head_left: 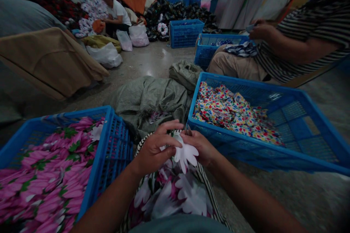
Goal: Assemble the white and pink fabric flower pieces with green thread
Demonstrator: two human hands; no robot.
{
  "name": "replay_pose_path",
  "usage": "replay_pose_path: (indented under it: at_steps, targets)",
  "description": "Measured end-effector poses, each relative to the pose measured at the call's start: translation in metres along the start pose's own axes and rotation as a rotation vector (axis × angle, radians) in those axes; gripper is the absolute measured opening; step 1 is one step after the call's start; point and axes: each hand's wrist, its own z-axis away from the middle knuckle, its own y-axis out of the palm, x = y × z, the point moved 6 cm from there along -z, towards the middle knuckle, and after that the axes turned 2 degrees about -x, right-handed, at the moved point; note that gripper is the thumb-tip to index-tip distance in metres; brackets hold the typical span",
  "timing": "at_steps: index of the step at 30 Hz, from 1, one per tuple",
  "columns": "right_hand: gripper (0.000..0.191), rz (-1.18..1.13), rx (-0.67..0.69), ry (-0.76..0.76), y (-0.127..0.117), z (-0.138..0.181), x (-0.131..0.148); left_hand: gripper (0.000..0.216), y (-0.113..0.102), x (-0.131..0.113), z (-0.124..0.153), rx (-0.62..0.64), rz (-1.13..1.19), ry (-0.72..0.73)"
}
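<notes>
A white petal-shaped fabric piece (186, 154) hangs between my two hands, above my lap. My left hand (161, 143) pinches its left edge between thumb and fingers, with the index finger raised. In my right hand (201, 145) is a small pair of metal thread snips (188, 130), blades pointing up; the fingers of this hand also lie against the fabric piece. Below, more white and pink petal-shaped pieces (188, 193) lie in a heap on a black-and-white striped cloth (209, 185) over my lap.
At left stands a blue crate (105, 145) of pink and green fabric flowers (54, 167). Another blue crate (273, 145) at right holds colourful printed pieces (232, 113). Grey-green sacks (153, 98) lie ahead. A person in a striped shirt (306, 32) sits beyond the right crate.
</notes>
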Motion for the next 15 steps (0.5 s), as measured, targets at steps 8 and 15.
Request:
replay_pose_path:
  at_steps: [8, 15]
  targets:
    - [0.038, 0.280, -0.010, -0.282, -0.009, 0.006, 0.020, 0.014, 0.001, 0.016, 0.011, -0.131, 0.237, -0.332]
    - [0.047, 0.685, 0.293, -0.550, 0.012, 0.044, 0.053, 0.014, 0.005, 0.009, 0.005, -0.151, 0.185, -0.364]
